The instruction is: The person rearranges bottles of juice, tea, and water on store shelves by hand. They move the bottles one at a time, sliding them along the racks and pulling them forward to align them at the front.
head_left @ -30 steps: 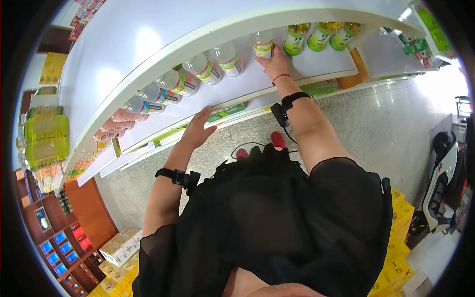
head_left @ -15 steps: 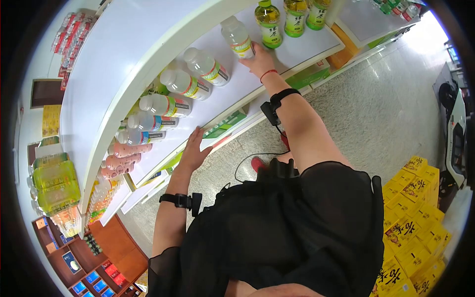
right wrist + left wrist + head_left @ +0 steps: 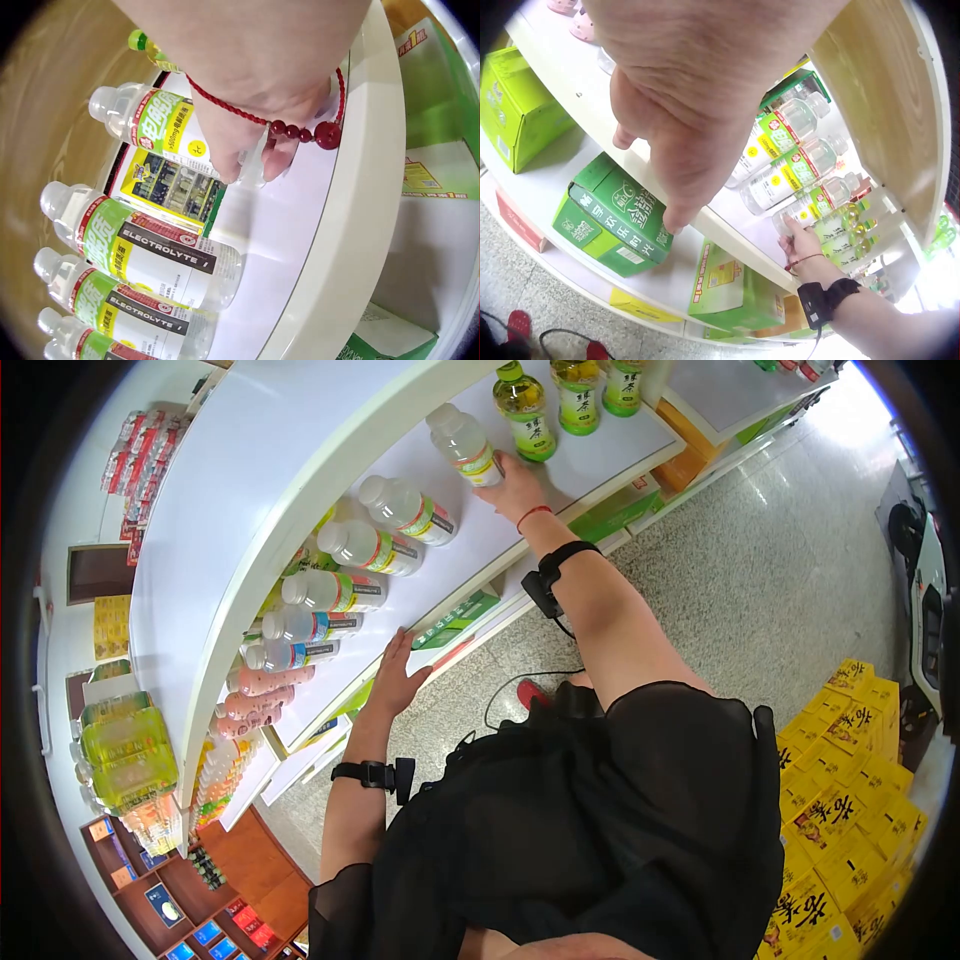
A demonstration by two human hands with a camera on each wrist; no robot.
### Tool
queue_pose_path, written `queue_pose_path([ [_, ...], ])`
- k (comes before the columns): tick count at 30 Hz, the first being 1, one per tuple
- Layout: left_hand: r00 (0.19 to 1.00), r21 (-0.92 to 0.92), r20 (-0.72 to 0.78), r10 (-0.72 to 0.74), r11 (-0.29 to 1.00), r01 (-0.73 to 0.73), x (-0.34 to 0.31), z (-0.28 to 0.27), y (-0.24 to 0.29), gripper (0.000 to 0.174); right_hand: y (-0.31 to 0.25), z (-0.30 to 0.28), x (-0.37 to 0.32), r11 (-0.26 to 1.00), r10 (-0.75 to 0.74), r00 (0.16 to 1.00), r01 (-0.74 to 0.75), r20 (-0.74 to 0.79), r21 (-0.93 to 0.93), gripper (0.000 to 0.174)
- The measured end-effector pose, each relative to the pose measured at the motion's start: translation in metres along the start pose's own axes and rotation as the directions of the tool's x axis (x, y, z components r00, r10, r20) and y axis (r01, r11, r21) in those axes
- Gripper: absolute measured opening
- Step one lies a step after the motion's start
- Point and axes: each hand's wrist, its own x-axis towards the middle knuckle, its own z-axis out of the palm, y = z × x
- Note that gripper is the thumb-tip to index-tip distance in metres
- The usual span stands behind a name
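Observation:
My right hand (image 3: pixel 518 490) grips a clear electrolyte drink bottle (image 3: pixel 463 442) low down near its base. The bottle stands on the white shelf, and the right wrist view shows its green, white and red label (image 3: pixel 161 124) beside the thumb. Just to its right are green tea bottles (image 3: pixel 527 420) with green caps. To its left runs a row of similar electrolyte bottles (image 3: pixel 408 510), the closest one a short way off. My left hand (image 3: pixel 397 675) rests at the shelf's front edge with its fingers extended, holding nothing.
A curved white upper shelf (image 3: pixel 300 470) overhangs the bottles. Pink bottles (image 3: pixel 265 705) stand farther left. On the lower shelf sit green boxes (image 3: pixel 619 214). Yellow cartons (image 3: pixel 840 810) are stacked at the right behind me, and a cable (image 3: pixel 500 700) trails over the floor.
The head view has turned, so the shelf slants more and the bottles show more fully. My right hand stays on the same bottle, and my left hand stays at the shelf edge.

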Motion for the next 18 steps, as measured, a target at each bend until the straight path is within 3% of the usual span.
queue_pose_path([
  [13,1.000,0.009,0.001,-0.009,1.000,0.009,0.001,0.002,-0.002,0.077,-0.001,-0.001,-0.005,0.997,0.055,0.998,-0.057,0.039,0.045,0.073],
  [15,1.000,0.010,0.000,-0.016,1.000,0.016,0.001,0.005,-0.006,0.077,-0.001,-0.002,-0.021,0.992,-0.095,0.984,0.080,-0.151,-0.101,0.073],
  [18,0.999,-0.016,-0.034,0.035,0.999,-0.035,-0.001,0.006,-0.010,0.077,-0.013,-0.002,-0.055,0.998,-0.064,0.969,0.058,-0.238,-0.030,0.073],
])
